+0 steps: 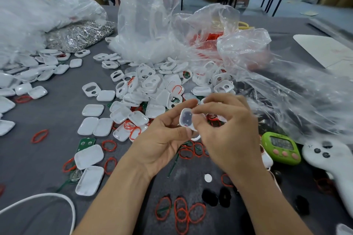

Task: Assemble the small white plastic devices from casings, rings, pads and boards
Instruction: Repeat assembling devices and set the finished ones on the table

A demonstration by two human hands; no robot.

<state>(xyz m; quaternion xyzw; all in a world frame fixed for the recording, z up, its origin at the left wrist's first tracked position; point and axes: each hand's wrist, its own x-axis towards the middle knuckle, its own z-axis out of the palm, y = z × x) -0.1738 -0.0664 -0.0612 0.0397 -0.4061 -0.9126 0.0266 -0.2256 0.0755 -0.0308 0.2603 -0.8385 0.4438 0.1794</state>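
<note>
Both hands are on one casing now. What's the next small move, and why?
Probably press the insert flat with the right hand while the left hand steadies the casing: its open side faces up, a greyish insert shows inside, and the right fingertips touch its edge.

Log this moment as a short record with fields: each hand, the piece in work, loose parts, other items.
left hand: holds the white casing from below and beside
right hand: thumb and forefinger pinch the casing's right edge
piece in work: casing's inner side faces the camera; greyish inside with two dark spots
loose parts: heap of casings, red rings, black pads, green boards, spread on the grey table
other items: green timer right of the hands; clear plastic bags behind the heap
</note>
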